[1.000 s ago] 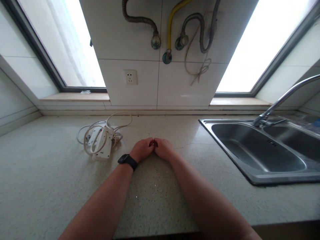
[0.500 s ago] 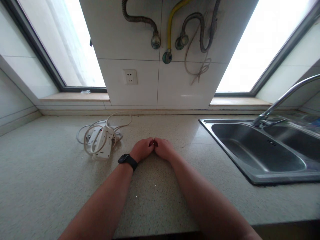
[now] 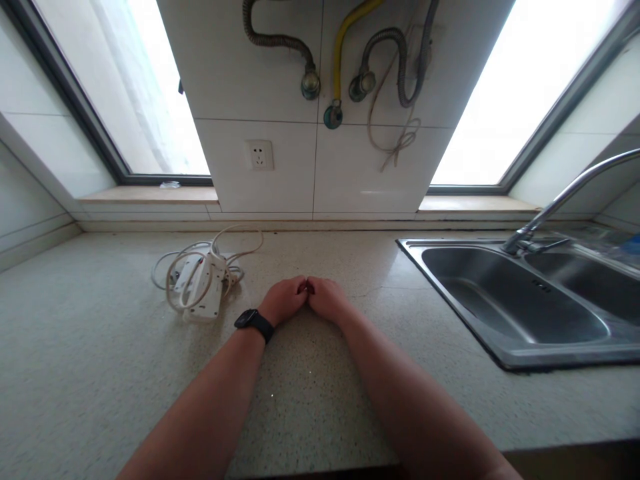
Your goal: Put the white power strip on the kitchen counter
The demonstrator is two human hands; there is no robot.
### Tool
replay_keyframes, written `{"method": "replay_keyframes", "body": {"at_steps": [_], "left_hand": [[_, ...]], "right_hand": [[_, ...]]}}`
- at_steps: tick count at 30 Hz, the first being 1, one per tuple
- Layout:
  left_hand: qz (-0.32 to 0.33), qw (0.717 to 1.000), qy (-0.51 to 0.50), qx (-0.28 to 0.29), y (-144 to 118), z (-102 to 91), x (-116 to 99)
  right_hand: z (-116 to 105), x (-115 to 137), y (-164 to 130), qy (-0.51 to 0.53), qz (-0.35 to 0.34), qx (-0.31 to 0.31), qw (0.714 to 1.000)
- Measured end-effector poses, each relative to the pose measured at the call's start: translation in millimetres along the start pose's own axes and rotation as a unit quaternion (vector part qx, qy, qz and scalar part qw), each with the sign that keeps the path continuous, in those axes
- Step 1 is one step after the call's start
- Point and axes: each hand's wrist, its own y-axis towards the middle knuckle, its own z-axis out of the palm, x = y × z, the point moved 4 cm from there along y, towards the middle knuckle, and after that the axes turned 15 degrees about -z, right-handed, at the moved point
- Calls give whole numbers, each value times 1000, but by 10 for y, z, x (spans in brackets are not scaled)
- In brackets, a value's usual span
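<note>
On the speckled countertop, near the middle, we rest our left hand and right hand knuckle to knuckle, both curled into loose fists and touching each other. Something small and dark shows at the seam between them, but we cannot tell whether either hand grips it. A black watch sits on our left wrist. Just to the left lies a white power strip wrapped in its own cord; far right is the steel sink. We judge the risk modest: a careless sweep leftward could snag the cord loops and drag the strip, and any splash from the faucet could reach it.
</note>
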Motion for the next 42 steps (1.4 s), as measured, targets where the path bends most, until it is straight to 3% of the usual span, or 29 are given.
{"method": "replay_keyframes", "body": {"at_steps": [42], "left_hand": [[3, 1000, -12, 3, -5, -8, -9]], "right_hand": [[-15, 4, -3, 5, -8, -9, 1000]]}}
